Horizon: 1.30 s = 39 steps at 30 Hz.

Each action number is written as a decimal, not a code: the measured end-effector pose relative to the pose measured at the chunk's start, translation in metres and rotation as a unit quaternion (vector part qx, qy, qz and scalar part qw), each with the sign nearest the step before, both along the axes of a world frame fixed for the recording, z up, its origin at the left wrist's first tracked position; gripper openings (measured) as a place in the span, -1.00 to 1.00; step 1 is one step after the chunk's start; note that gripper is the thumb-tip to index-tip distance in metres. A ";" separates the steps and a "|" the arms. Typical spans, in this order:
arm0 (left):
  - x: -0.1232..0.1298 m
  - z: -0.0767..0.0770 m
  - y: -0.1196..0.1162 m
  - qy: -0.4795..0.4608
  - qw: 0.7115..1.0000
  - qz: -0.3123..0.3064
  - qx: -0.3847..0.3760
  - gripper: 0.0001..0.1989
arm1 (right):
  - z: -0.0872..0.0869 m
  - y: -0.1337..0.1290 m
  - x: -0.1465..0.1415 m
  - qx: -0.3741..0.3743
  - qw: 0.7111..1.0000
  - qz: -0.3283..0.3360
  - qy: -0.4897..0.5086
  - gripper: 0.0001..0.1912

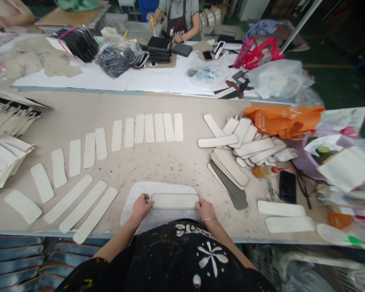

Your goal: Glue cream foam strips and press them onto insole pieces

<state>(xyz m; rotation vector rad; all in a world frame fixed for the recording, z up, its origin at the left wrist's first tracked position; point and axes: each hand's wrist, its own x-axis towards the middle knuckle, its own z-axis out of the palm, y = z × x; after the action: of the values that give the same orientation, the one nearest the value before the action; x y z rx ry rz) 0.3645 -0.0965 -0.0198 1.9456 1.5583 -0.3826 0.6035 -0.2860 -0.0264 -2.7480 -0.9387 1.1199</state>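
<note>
A long pale strip with rounded corners and a dark edge (175, 201) lies across a white sheet (140, 189) at the table's near edge. My left hand (142, 206) pinches the strip's left end between thumb and fingers. At its right end, my right hand (205, 208) has its fingers closed on the strip. To the right lies a small stack of similar dark-edged strips (229, 167), with grey pieces (237, 197) partly under it. Three long white strips (82, 205) lie slantwise to the left.
Several short white strips (149, 128) form an arc across the table. A heap of strips (255, 142) sits at the right, near an orange bag (287, 121), a phone (287, 186) and a purple bucket (307, 156). Another person (182, 20) works across the table.
</note>
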 end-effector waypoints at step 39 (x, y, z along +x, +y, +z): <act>-0.003 -0.008 0.005 0.002 1.000 -0.027 0.001 -0.76 | -0.025 0.033 -0.033 0.304 0.842 0.445 0.013 -0.21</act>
<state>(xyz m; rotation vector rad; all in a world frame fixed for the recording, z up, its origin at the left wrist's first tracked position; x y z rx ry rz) 0.3616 -0.0913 -0.0280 1.9935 1.5108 -0.4072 0.5708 -0.2527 -0.0513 -1.7505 -2.2041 0.6686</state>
